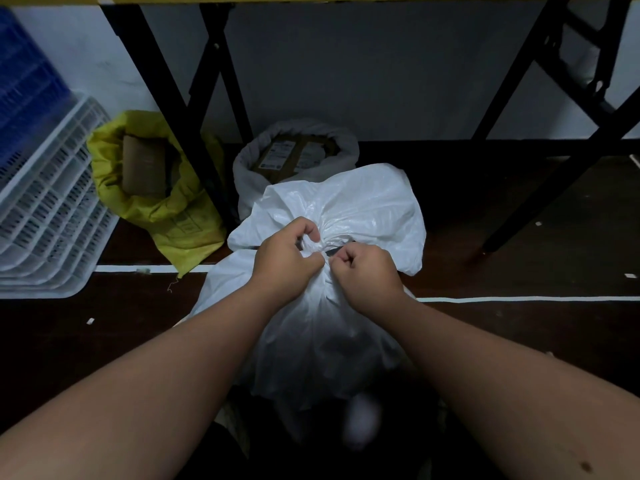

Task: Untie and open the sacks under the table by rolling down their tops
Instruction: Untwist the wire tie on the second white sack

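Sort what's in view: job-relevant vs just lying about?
Job:
- tied white sack, neck bunched, both hands working the tie
- left hand, fingers curled on the neck
- right hand, pinching the tie
- yellow sack, already open
- white sack behind, top rolled down, boxes showing

Lying about:
- white crates
- blue crate
- table legs

You can't read any text here: the carton labels [277, 152] and yellow sack [180, 223] print are too blurred
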